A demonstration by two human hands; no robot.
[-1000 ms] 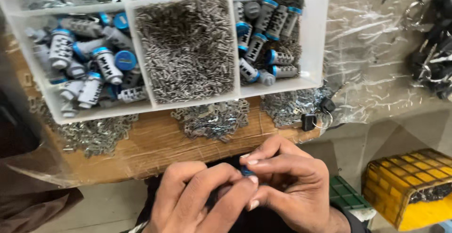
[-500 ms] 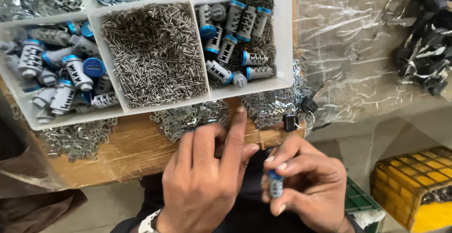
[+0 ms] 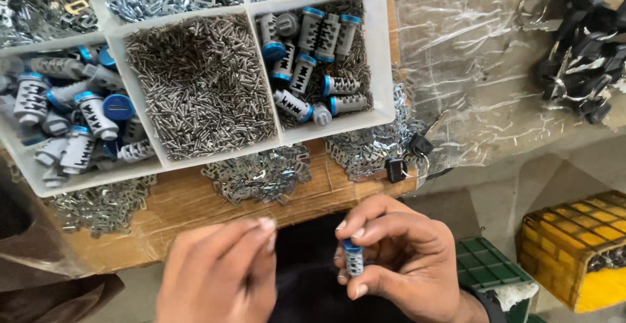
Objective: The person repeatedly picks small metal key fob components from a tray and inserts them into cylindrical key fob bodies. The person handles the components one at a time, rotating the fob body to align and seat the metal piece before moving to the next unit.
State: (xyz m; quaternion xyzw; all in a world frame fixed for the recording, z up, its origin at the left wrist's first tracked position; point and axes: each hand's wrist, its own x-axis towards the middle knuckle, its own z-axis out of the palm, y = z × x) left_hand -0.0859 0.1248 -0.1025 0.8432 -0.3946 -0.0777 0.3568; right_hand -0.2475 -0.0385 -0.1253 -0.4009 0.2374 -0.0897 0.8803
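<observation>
the lock cylinder (image 3: pixel 353 260) with the blue cap is standing upright, long axis toward 12 o'clock, clamped in the right hand (image 3: pixel 398 264); the left hand (image 3: pixel 225 274) is hovering at its 9 o'clock, fingertips (image 3: pixel 266 226) pinched together, contents too small to tell
</observation>
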